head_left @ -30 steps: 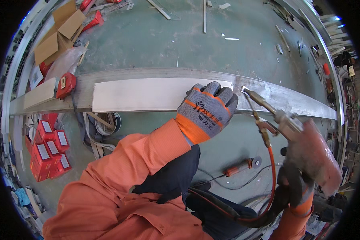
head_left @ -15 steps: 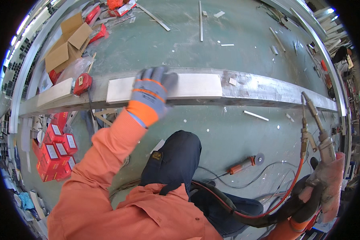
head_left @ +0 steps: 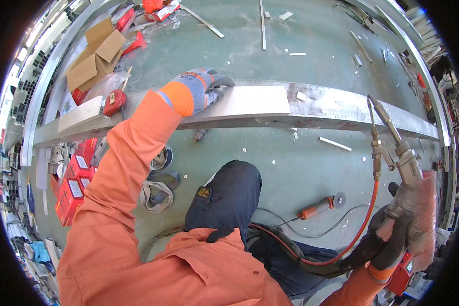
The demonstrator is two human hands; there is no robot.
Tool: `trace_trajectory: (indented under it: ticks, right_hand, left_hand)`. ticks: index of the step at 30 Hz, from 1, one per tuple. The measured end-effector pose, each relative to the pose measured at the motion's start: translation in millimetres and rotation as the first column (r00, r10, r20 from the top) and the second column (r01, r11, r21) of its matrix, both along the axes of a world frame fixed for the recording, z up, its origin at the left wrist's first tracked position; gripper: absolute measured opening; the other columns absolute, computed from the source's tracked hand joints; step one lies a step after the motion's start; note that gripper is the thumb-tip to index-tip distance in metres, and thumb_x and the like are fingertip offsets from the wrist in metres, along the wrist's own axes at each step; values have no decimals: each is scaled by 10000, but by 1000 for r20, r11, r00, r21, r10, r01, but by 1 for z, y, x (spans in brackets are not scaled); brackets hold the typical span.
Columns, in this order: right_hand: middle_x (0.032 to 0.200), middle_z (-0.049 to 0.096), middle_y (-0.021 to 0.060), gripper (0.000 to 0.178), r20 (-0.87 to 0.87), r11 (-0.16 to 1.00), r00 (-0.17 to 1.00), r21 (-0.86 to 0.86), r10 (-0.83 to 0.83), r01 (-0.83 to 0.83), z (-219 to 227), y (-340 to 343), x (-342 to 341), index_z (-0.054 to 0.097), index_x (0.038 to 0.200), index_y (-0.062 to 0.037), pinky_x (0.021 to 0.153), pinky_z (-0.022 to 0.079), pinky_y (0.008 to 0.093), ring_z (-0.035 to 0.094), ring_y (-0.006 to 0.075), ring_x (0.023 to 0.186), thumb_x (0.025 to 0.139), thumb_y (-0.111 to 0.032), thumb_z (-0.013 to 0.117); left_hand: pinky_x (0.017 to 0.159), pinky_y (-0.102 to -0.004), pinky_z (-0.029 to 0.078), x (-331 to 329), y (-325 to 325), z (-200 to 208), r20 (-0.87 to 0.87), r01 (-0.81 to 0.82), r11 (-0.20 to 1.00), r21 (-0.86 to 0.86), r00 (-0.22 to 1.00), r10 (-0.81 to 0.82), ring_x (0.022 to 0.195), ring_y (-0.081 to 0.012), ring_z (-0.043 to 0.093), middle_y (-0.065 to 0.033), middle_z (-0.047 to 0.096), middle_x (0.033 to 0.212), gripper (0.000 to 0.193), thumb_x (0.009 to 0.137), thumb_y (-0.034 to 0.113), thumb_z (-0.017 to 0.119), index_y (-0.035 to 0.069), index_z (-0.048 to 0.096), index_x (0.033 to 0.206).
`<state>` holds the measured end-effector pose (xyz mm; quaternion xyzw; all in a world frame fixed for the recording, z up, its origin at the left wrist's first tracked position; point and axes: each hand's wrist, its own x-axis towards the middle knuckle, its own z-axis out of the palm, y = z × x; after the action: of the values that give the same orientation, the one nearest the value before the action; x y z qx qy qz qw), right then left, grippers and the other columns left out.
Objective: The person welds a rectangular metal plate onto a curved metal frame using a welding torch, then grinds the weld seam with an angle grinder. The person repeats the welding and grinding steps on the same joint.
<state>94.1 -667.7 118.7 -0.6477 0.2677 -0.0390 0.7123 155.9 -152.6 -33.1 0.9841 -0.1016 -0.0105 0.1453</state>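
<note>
A flat white plate (head_left: 257, 100) lies along the top of a long metal beam (head_left: 336, 102). My left hand (head_left: 201, 92), in a grey and orange glove, is at this plate with bent fingers, some over its far edge. The arm hides the plate's left part. At the lower right my right hand (head_left: 390, 232), in a dark glove, is closed round a welding gun (head_left: 407, 163). Clear plastic wraps the gun's handle, and its nozzle and thin side tube point up toward the beam. A red hose (head_left: 370, 209) runs from the gun.
A red tape measure (head_left: 115, 102) sits on the beam beside another white plate (head_left: 80, 114). An angle grinder (head_left: 319, 207) lies on the floor with its cable. Red boxes (head_left: 70, 196) are stacked at the left. An open cardboard box (head_left: 94, 58) stands beyond the beam.
My left hand has turned and shifted toward the plate's far edge, its forearm now crossing the beam. The welding gun has moved slightly left. The whole view has shifted a little.
</note>
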Motion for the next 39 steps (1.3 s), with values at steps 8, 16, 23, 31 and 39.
trace_trajectory:
  ticks: [8,16,23,31,39]
  right_hand:
    - [1242,676,202,668,343,964,908,-189,241,-185,-82,19,-30,507,1479,23,901,542,335,658,220,1019,945,-263,786]
    - [1411,627,155,675,186,873,860,-219,476,-436,-92,33,-12,481,1556,19,1001,534,354,631,232,1193,987,-201,770]
    - [1350,661,126,636,-27,804,826,-212,563,-555,-85,49,21,525,1517,9,1003,541,375,644,226,1175,981,-206,794]
    - [1286,677,156,616,-4,843,851,-132,526,-522,-75,74,40,547,1481,6,951,566,402,670,262,1125,952,-193,790]
    - [1137,701,148,643,20,834,854,-228,520,-502,-80,84,41,574,1415,43,694,551,284,676,181,861,946,-352,765]
  left_hand:
    - [1011,-549,507,-38,-105,-15,440,-5,999,36,898,-11,1285,-361,590,-92,620,1422,673,854,454,838,236,664,1467]
    - [950,-571,514,0,-142,-32,339,-65,975,213,941,-11,1243,-324,591,-88,617,1417,597,916,456,778,349,630,1485]
    - [888,-554,538,3,-151,-35,331,-104,963,250,943,16,1164,-330,635,-85,665,1353,520,952,444,730,416,662,1467]
    - [760,-492,508,6,-148,-47,457,-104,972,210,889,-3,1007,-293,640,-39,665,1096,420,965,444,714,398,729,1382]
    - [740,-473,499,6,-148,-50,495,-119,973,199,869,5,963,-269,622,-28,637,1038,395,971,435,716,398,740,1364]
